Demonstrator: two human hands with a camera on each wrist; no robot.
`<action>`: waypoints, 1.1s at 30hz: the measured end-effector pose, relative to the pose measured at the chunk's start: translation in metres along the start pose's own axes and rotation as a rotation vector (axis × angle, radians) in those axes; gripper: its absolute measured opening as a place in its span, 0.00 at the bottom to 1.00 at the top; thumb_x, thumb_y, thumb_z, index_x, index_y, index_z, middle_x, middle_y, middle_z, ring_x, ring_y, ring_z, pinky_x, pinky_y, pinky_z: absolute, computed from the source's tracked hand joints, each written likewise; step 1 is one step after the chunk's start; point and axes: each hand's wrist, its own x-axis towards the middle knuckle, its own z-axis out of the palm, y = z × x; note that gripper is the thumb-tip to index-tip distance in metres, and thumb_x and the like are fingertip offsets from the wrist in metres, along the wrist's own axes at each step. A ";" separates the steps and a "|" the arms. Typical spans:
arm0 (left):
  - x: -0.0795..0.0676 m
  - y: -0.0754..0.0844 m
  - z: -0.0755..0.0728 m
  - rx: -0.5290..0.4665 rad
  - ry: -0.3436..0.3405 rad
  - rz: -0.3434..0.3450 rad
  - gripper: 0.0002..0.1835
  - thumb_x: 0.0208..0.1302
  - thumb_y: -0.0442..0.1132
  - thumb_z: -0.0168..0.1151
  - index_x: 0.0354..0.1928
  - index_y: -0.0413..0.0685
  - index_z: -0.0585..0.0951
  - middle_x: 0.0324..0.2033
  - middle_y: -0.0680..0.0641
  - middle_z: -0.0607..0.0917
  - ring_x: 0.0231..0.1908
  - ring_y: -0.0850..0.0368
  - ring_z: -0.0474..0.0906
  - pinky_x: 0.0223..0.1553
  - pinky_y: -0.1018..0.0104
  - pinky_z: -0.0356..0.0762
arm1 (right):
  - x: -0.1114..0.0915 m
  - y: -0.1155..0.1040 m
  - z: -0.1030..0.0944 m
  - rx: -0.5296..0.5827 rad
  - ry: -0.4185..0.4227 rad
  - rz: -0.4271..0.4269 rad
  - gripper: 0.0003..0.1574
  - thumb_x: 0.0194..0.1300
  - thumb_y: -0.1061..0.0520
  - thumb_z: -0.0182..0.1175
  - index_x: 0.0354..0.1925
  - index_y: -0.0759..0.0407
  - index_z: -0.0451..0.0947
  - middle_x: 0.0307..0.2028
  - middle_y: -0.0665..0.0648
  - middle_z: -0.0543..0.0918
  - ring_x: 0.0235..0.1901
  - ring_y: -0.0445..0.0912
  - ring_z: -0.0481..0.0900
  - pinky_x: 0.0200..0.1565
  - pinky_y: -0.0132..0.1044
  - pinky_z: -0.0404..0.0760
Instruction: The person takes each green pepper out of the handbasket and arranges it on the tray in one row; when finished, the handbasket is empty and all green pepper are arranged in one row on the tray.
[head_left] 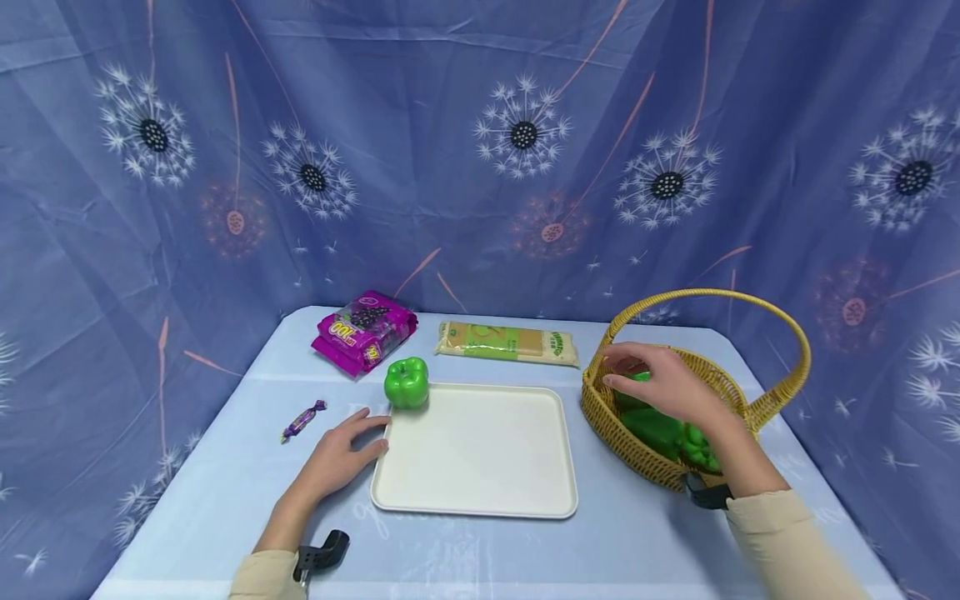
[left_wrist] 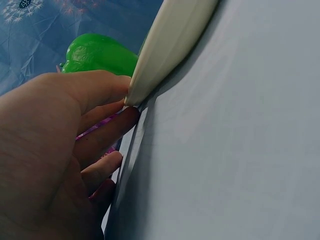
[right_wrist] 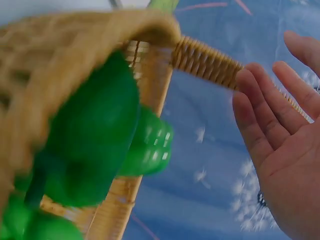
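glossy green, the bell pepper stands at the far left corner of the white tray; whether it meets the rim i cannot tell. its shine suggests a hollow plastic piece, probably light, stiff and a little slippery, so the lobed sides, taken across the middle with finger and thumb opposed, look the surest hold.

the tray itself lies flat on the counter, looks thin, rigid and light, and its raised rim would be the place to take it; a one-sided lift would likely tip it. the left grip is at the tray's left edge, fingers loosely spread with tips touching the rim, nothing clasped.

right of the tray is the wicker basket, holding more green vegetables; woven and springy, it should be best lifted by its tall handle. the right grip hangs over the basket's side nearest the tray, fingers relaxed and parted from the thumb, holding nothing; whether it brushes the handle is unclear.
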 end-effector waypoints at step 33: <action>0.000 0.000 0.001 0.006 0.023 0.035 0.22 0.63 0.51 0.64 0.59 0.59 0.79 0.66 0.36 0.67 0.66 0.34 0.59 0.62 0.34 0.56 | -0.026 0.052 -0.027 0.148 -0.324 0.116 0.38 0.63 0.48 0.65 0.64 0.65 0.67 0.52 0.64 0.77 0.49 0.58 0.77 0.42 0.39 0.81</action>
